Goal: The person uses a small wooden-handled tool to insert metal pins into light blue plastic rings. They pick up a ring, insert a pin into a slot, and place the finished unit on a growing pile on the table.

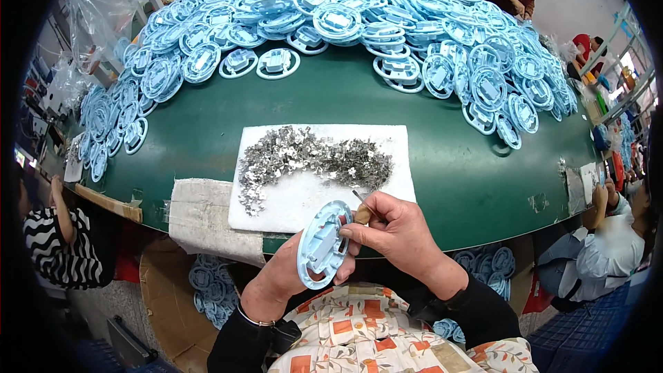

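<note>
My left hand (282,271) grips a light-blue oval plastic part (320,243), tilted up on edge with its moulded inner side showing. Closed in a pinch, my right hand (404,235) meets the part's right side. A thin dark rod (360,198) sticks out by its fingers; its kind is too small to tell. Something tan covers a fingertip between the hands. Whatever the right fingertips press on the part is hidden. Just beyond the hands, many small silvery metal pieces (280,155) lie heaped on a white foam board (297,200).
A large heap of similar blue parts (338,21) curves across the far side of the green table (207,110). A whitish cloth (202,214) lies left of the board. Below the table edge, a cardboard box (162,290) stands near more blue parts. Other people sit around.
</note>
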`<state>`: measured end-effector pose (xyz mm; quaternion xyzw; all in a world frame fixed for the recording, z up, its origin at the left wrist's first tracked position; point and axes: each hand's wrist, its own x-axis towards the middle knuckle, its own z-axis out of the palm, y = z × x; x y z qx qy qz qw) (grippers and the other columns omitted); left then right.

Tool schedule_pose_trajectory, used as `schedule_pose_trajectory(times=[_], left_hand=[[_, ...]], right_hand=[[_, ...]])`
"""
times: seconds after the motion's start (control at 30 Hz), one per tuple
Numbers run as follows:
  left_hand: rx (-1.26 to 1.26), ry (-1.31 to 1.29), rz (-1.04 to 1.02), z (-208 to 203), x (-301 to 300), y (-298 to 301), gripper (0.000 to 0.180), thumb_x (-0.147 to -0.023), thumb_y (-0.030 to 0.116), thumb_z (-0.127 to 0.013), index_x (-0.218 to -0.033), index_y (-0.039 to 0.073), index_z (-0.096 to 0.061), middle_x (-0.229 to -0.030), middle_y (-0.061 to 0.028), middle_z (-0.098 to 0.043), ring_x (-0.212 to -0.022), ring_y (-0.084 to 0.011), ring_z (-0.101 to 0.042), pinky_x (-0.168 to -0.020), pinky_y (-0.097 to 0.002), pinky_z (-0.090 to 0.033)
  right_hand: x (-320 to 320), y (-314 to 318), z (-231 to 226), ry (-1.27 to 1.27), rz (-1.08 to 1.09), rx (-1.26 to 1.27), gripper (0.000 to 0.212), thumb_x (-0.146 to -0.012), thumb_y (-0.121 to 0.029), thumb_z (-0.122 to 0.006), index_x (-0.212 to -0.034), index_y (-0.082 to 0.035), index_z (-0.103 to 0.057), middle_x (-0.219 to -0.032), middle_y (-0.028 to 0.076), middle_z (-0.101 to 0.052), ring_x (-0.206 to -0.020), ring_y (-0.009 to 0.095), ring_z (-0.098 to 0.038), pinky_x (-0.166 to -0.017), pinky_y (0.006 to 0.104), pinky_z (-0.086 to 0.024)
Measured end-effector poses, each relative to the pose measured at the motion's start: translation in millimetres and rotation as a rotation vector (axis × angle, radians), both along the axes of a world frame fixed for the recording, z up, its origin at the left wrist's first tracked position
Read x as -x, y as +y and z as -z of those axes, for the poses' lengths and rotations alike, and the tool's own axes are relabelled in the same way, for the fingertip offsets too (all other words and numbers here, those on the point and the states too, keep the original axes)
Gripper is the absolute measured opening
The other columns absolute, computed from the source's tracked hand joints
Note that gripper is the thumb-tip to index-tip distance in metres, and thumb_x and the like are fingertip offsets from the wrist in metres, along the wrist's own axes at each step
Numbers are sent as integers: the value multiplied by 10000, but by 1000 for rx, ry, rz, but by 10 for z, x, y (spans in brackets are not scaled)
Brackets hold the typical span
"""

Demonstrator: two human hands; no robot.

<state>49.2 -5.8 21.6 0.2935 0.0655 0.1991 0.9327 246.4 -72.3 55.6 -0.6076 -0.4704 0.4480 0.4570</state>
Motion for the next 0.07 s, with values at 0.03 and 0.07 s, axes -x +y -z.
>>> schedule_pose_trajectory(times=[0.03,0.07], left_hand=[[-6,38,-5,85,35,12,510,-1028,265,-578,-1472,62,-433,-1133,-200,-609,-799,-260,-635,-667,-356,-507],[-12,77,-10,213,67,8,527,-1038,359,-554,-1477,92,-437,-1104,-244,-614,-790,-314,-649,-640,-404,-511]], right_hand=[[-8,14,-20,58,-19,31,152,-910,-131,-791,-928,-48,-666,-623,-51,-553,-649,-5,-521,-542,225,-414],[-19,26,-47,116,-39,62,142,-910,-126,-790,-921,-56,-666,-647,-42,-603,-698,-14,-605,-559,220,-460]])
